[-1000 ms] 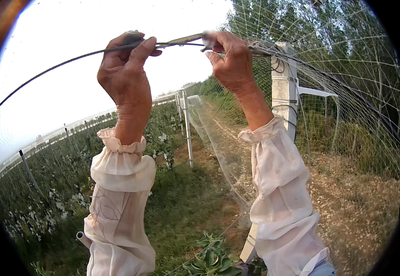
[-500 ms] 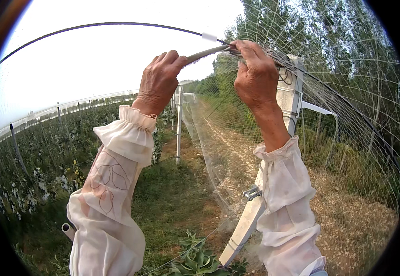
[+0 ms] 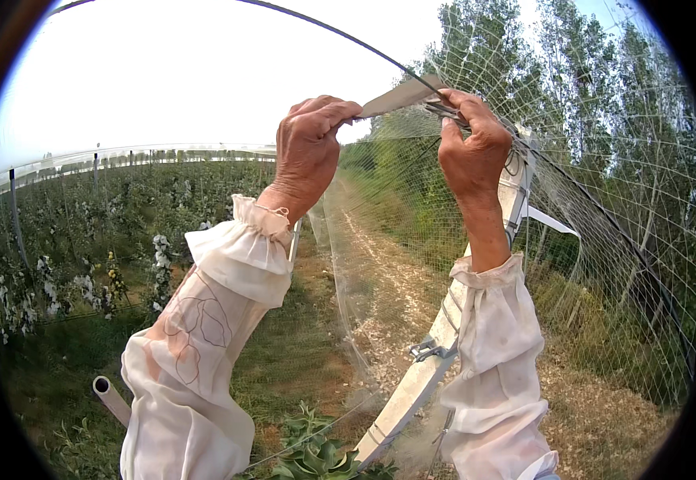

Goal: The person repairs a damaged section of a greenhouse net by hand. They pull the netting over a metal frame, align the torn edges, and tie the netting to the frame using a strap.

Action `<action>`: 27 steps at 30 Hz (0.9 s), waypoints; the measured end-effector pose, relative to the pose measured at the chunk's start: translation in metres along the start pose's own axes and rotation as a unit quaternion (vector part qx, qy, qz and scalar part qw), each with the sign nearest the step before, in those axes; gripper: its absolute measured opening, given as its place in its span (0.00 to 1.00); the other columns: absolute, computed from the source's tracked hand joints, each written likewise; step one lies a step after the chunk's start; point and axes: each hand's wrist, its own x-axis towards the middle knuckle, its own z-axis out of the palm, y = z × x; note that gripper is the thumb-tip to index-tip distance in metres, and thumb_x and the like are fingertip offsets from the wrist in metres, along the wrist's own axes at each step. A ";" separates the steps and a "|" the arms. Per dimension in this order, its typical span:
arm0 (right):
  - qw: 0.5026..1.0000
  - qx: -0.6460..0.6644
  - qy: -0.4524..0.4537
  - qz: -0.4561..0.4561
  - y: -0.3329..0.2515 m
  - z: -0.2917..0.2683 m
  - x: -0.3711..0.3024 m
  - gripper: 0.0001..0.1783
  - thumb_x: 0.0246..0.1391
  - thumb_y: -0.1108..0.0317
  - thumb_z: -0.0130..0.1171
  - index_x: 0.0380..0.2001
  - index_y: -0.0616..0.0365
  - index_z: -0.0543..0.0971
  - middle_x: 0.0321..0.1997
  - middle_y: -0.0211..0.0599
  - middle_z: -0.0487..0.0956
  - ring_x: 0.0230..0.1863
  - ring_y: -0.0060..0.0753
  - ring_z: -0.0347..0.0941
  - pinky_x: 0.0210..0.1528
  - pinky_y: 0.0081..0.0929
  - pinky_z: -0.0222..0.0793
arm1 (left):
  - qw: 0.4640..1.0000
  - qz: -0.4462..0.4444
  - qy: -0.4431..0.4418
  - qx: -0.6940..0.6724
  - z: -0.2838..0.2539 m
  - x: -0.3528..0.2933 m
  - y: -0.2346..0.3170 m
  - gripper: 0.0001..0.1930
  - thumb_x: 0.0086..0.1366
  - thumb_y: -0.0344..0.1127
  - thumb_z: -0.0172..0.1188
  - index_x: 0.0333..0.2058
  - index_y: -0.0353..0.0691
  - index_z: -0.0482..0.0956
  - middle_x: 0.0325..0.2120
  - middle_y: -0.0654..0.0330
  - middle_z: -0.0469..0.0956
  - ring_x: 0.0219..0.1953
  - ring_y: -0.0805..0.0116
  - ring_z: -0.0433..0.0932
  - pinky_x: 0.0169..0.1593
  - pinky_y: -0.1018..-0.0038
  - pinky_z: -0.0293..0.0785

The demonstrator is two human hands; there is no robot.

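grey strip, end pinched, left hand (curled closed)

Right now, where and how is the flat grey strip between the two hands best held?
I'd likely pinch the flat grey strip by its lower-left end, from the left, as the left hand does. It looks broad but thin, and slants up to the right, where the right hand and a thin black cable crowd its far end.

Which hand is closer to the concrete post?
Right. The right hand is just left of the top of the concrete post; the left hand is farther left, gripping the grey strip.
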 end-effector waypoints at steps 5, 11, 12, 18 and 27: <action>1.000 0.012 -0.017 0.017 -0.005 -0.005 0.004 0.18 0.43 0.84 0.57 0.40 0.63 0.83 0.45 0.44 0.84 0.47 0.42 0.82 0.53 0.31 0.76 | 0.901 -0.160 -0.016 -0.404 0.026 0.011 0.038 0.14 0.66 0.19 0.55 0.47 0.37 0.83 0.39 0.56 0.84 0.41 0.66 0.84 0.47 0.73 0.83; 0.999 0.012 -0.040 -0.001 -0.004 -0.008 0.009 0.18 0.43 0.84 0.57 0.40 0.63 0.83 0.43 0.44 0.84 0.45 0.43 0.82 0.51 0.31 0.76 | 0.791 -0.407 0.012 -0.457 0.041 0.017 0.048 0.03 0.66 0.25 0.61 0.33 0.33 0.77 0.34 0.50 0.83 0.25 0.69 0.84 0.33 0.77 0.84; 0.999 0.011 -0.038 -0.003 -0.003 -0.008 0.010 0.17 0.43 0.84 0.57 0.39 0.63 0.83 0.42 0.44 0.85 0.44 0.44 0.82 0.50 0.32 0.76 | 0.795 -0.405 0.036 -0.451 0.045 0.019 0.048 0.02 0.65 0.25 0.61 0.34 0.33 0.77 0.33 0.50 0.83 0.25 0.69 0.84 0.33 0.78 0.83; 0.998 0.051 -0.029 0.008 0.002 -0.006 0.012 0.13 0.44 0.82 0.59 0.36 0.62 0.82 0.38 0.41 0.84 0.40 0.41 0.83 0.45 0.32 0.77 | 0.854 -0.351 0.125 -0.364 0.073 0.018 0.028 0.07 0.63 0.22 0.62 0.41 0.30 0.82 0.31 0.54 0.84 0.27 0.70 0.83 0.32 0.79 0.83; 0.993 0.113 -0.020 0.040 0.002 -0.004 0.014 0.06 0.46 0.78 0.61 0.31 0.61 0.81 0.33 0.34 0.84 0.37 0.28 0.82 0.43 0.25 0.77 | 0.853 -0.340 0.190 -0.348 0.065 0.029 0.032 0.10 0.65 0.21 0.60 0.46 0.29 0.78 0.31 0.55 0.83 0.27 0.68 0.84 0.35 0.77 0.85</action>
